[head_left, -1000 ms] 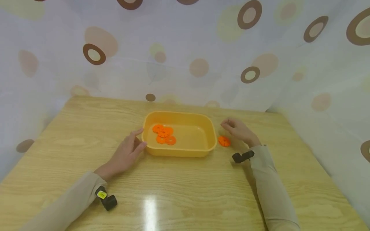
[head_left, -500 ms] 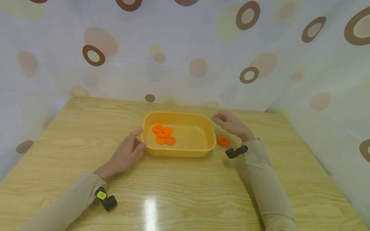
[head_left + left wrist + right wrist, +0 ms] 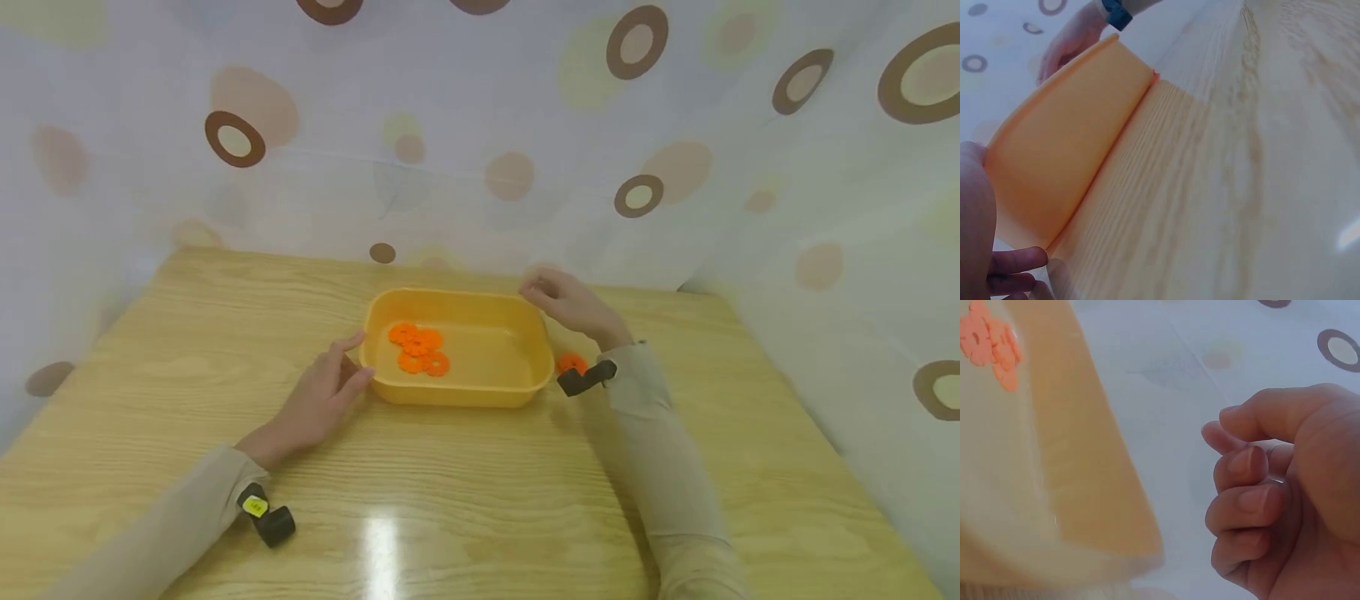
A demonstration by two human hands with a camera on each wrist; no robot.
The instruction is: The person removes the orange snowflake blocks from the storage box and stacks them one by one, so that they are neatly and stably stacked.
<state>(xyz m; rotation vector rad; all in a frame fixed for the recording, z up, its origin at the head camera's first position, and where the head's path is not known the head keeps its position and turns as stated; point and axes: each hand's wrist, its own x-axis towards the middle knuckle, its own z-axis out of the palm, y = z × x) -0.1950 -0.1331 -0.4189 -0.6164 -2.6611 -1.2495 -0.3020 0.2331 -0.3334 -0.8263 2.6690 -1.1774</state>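
Observation:
A yellow plastic basin [image 3: 457, 398] stands on the wooden table. Several orange notched discs with centre holes [image 3: 416, 350] lie together at its left end. My left hand [image 3: 318, 400] is at the basin's left end, its thumb and fingertips touching the outer wall and rim; in the left wrist view some fingers [image 3: 1019, 261] lie low beside the wall. Beside the back right corner hovers my right hand [image 3: 573, 308]. Its fingers curl toward the palm in the right wrist view, thumb close to the index finger, and nothing shows between them.
More orange discs [image 3: 572, 362] lie on the table just right of the basin, partly covered by the black wrist camera [image 3: 587, 379]. A patterned cloth [image 3: 450, 167] hangs behind and at the sides of the wooden table [image 3: 465, 500].
My right hand has moved left and away from me, from above the loose discs to the basin's back right corner. The left hand stays against the basin. The discs inside look the same.

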